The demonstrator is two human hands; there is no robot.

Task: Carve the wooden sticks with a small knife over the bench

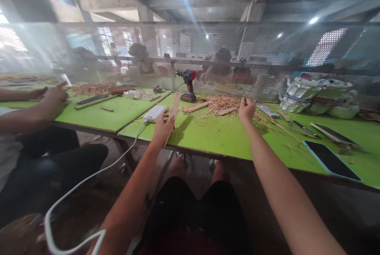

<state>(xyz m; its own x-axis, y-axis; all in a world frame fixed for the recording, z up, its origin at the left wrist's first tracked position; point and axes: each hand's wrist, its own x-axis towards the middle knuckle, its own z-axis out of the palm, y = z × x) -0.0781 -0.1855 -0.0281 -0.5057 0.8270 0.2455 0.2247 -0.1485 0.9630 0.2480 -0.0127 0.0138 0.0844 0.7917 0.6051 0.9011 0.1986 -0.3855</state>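
My left hand (164, 127) grips a thin flat wooden strip (175, 104) on edge near the front of the green table (204, 138). Just left of that hand lies a white power bank (154, 113) with a white cable (97, 172) hanging from it. My right hand (247, 109) is raised at the right end of a pile of wood shavings (222, 104), its fingers pinched together; whatever they hold, if anything, I cannot make out. Two flat wooden pieces (228, 110) lie among the shavings. Behind the strip stands a cordless drill (187, 85).
At right are a metal bar (267, 110), a dark slim tool (305, 129), a dark-faced board (335, 134), a phone (332, 161) and silvery wrapped bundles (316, 96). A perforated screen (208, 53) stands behind. At left, a co-worker's hands (53, 93) are over the neighbouring table (92, 118).
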